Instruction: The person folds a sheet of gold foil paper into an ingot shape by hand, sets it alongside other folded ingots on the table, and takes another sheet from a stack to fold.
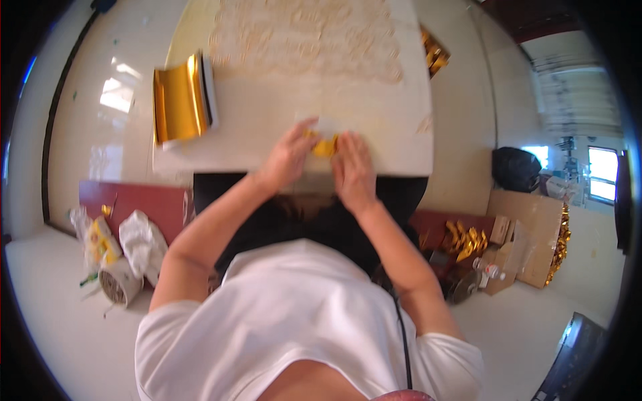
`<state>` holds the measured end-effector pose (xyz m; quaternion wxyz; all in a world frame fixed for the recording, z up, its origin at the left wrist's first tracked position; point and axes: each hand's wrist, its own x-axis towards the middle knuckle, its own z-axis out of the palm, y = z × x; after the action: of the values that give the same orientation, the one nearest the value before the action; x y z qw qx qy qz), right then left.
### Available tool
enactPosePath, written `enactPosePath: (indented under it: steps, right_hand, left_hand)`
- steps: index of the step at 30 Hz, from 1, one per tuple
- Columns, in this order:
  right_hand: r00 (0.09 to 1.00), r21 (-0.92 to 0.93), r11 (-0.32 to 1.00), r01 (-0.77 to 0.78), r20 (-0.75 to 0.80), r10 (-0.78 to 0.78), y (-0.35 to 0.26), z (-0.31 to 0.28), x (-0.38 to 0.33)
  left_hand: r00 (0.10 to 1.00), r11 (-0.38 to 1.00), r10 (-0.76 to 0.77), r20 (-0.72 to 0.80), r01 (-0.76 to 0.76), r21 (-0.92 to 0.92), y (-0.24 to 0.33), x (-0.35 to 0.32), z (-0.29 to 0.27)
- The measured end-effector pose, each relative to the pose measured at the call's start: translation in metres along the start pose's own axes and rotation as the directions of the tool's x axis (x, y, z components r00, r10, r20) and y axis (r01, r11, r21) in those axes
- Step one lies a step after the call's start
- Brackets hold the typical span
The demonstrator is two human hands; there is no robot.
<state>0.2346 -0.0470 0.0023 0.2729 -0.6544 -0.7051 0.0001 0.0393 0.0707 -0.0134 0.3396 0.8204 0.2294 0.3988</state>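
Observation:
A small piece of gold foil paper (326, 148) lies at the near edge of the cream tabletop, between my two hands. My left hand (287, 158) has its fingertips curled on the left end of the piece, with the index finger raised a little. At the other end, my right hand (354, 168) presses its fingers, held close together, along the piece's right edge. Some of the foil is hidden under the fingers. To the left on the table rests a stack of gold foil sheets (179, 100), its sides curling up.
A lace-patterned cover (304, 33) spreads over the far tabletop. Dark red benches flank me. A white bag (142, 244) and bin (120, 282) stand left. On the right are folded gold pieces (468, 240), a cardboard box (528, 234) and a black bag (515, 168).

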Motion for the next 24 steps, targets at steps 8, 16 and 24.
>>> enactPosePath:
  steps: [8,16,24]
  right_hand:
    - [1.000,-0.029,1.000,0.000,0.007,0.000,-0.001,-0.003,0.003]
    - [1.000,0.004,1.000,0.009,-0.008,-0.009,-0.002,-0.004,0.003]
    - [1.000,0.045,0.999,-0.005,0.023,0.004,-0.013,-0.014,-0.007]
  left_hand:
    - [0.974,0.982,-0.148,-0.171,0.165,0.087,0.010,0.014,-0.004]
    - [0.997,0.964,0.048,-0.059,-0.031,0.264,0.007,0.014,-0.015]
    - [0.997,0.970,0.050,0.065,-0.064,0.236,0.030,-0.009,-0.026]
